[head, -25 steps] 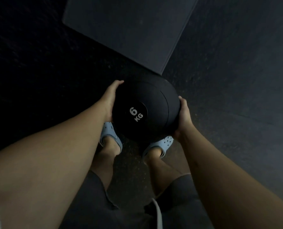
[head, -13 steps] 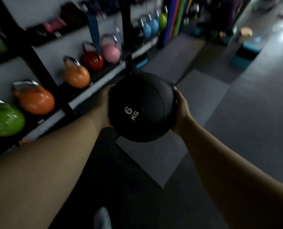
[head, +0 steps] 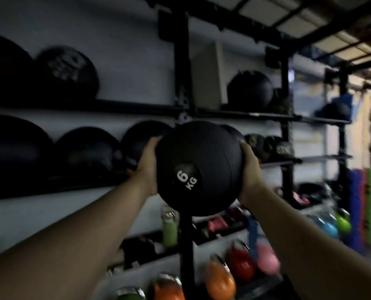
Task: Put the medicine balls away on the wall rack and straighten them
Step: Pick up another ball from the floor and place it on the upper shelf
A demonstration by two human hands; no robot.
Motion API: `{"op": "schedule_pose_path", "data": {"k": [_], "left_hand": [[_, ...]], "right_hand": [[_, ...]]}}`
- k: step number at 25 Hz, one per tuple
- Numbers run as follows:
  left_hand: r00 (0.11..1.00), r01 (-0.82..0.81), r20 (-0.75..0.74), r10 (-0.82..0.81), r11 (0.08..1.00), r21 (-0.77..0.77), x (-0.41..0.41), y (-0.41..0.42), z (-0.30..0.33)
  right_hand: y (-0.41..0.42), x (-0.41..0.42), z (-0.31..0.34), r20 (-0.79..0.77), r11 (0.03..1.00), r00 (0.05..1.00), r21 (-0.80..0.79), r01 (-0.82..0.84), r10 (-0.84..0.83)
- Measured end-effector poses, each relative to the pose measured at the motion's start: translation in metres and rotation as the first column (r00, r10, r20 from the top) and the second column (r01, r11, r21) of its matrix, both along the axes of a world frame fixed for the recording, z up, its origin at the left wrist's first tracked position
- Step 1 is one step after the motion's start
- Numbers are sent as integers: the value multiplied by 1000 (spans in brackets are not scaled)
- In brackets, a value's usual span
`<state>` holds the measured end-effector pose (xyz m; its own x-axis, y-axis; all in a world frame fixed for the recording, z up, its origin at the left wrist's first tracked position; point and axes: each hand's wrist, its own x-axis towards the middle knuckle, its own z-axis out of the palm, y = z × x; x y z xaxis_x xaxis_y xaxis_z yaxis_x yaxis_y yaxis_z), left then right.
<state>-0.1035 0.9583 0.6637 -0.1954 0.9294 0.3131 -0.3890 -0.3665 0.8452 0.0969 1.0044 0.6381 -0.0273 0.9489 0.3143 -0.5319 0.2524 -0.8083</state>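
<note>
The 6 kg medicine ball (head: 198, 167) looks like matt black rubber, smooth with fine moulded seams and white printed lettering. The wall rack (head: 181, 83) is dark painted metal, dull in finish. The kettlebells (head: 220, 280) on the lowest shelf have glossy coloured coats and bright metal handles. The stored balls (head: 87, 154) on the rack look matt black; blur hides their texture.

At the centre of the frame the black post (head: 181, 68) of the wall rack stands straight behind the medicine ball (head: 198, 167). Left of it, the middle shelf (head: 50, 188) is filled by dark balls (head: 87, 154) side by side. Right of the post, the same level has more balls (head: 259, 147), then bare rail (head: 325, 157). The upper shelf (head: 137, 106) has open room at centre frame.
</note>
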Motion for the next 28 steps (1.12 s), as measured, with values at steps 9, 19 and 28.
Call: {"op": "schedule_pose_path", "data": {"k": [9, 19, 28], "left_hand": [[946, -305, -32, 323, 920, 244, -163, 33, 124], [855, -451, -16, 518, 759, 471, -230, 178, 241], [775, -572, 52, 630, 665, 479, -314, 293, 307]], "right_hand": [[80, -173, 129, -6, 908, 936, 243, -340, 352], [272, -269, 271, 30, 780, 909, 501, -375, 417], [390, -364, 330, -15, 705, 852, 570, -422, 523]]}}
